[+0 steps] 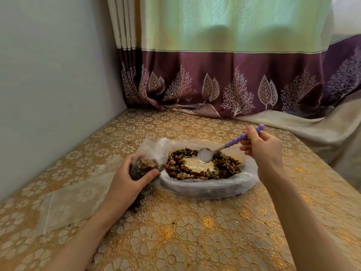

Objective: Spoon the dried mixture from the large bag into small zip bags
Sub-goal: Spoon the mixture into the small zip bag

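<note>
Presently, the left hand is wrapped around a small zip bag, thumb on the near side and fingers curled behind, holding it upright on the table. By my judgement this grip keeps the mouth open and turned toward the supply just to the right of that hand. The small bag looks well filled with dark, lumpy mixture, its clear film bulging.

The right hand pinches the spoon near the end of its handle between thumb and fingertips, the other fingers loosely curled. The bowl, empty and shiny, hangs low over the large bag, forward and left of that hand, probably poised for another scoop.

The large bag lies flat between the two hands, its thin cloudy plastic rolled down into a soft rim, likely for easier access. The mixture, of nuts, seeds and dark dried fruit, forms a ring around a bare pale patch in the middle.

The spoon handle is purple and beaded; the neck and bowl are metal. The table cover is glossy, embossed with gold flowers. More flat clear plastic lies left of the left wrist
</note>
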`<action>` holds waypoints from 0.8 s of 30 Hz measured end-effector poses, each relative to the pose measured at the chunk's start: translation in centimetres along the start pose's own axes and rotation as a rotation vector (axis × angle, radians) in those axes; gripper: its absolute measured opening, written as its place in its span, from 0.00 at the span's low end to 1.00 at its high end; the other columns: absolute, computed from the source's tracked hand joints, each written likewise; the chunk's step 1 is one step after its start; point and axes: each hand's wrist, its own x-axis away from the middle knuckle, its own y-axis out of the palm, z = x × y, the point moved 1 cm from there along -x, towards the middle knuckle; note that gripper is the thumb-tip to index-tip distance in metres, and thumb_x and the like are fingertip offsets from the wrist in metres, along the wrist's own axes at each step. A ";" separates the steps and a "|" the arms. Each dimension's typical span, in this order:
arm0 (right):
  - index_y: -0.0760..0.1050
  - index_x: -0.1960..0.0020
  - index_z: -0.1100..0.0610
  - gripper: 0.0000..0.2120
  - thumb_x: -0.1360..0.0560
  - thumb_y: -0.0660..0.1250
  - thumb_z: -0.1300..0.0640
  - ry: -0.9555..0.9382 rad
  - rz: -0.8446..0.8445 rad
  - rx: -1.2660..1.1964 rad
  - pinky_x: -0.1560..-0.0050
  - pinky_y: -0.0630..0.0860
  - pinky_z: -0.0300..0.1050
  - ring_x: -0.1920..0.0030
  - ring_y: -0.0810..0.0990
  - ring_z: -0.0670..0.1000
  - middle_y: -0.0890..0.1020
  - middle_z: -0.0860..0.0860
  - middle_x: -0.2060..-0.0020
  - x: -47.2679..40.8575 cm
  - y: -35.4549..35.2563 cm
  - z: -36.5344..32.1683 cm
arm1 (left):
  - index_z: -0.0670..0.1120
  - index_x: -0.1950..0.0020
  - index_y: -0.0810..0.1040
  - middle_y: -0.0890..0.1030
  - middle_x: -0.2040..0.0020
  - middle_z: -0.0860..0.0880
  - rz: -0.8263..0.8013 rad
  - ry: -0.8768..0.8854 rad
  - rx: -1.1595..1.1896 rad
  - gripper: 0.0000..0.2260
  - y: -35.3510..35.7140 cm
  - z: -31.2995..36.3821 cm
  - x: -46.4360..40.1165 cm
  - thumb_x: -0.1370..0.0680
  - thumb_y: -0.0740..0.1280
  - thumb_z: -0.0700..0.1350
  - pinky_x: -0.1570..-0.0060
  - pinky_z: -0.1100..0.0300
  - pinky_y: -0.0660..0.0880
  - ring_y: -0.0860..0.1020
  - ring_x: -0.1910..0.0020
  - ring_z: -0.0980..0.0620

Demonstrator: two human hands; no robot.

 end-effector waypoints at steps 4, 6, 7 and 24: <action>0.76 0.65 0.58 0.16 0.20 0.60 0.56 0.065 -0.017 0.115 0.73 0.71 0.34 0.72 0.75 0.45 0.77 0.51 0.72 -0.7 -0.8 0.7 | 0.54 0.45 0.72 0.76 0.50 0.59 0.006 -0.001 -0.004 0.27 0.0 0.1 0.0 0.41 0.69 0.61 0.62 0.75 0.72 0.74 0.53 0.66; 0.76 0.65 0.59 0.16 0.20 0.60 0.57 0.091 -0.027 0.151 0.72 0.72 0.36 0.72 0.74 0.46 0.78 0.52 0.71 -0.7 -0.9 0.7 | 0.54 0.45 0.72 0.76 0.51 0.59 0.004 -0.013 -0.006 0.27 0.0 0.1 0.1 0.41 0.69 0.61 0.63 0.73 0.72 0.74 0.53 0.65; 0.76 0.65 0.59 0.16 0.20 0.60 0.57 0.097 -0.028 0.162 0.71 0.72 0.37 0.72 0.74 0.47 0.78 0.53 0.71 -0.7 -1.0 0.7 | 0.53 0.45 0.72 0.77 0.51 0.58 0.003 -0.020 -0.007 0.27 0.0 0.1 0.1 0.41 0.69 0.60 0.62 0.71 0.71 0.74 0.52 0.65; 0.76 0.63 0.63 0.17 0.20 0.60 0.56 0.295 -0.150 0.120 0.77 0.73 0.33 0.79 0.76 0.43 0.80 0.50 0.79 0.3 0.4 1.6 | 0.52 0.43 0.72 0.76 0.50 0.58 -0.011 -0.031 -0.013 0.29 0.0 0.0 0.0 0.41 0.68 0.62 0.58 0.69 0.71 0.74 0.50 0.64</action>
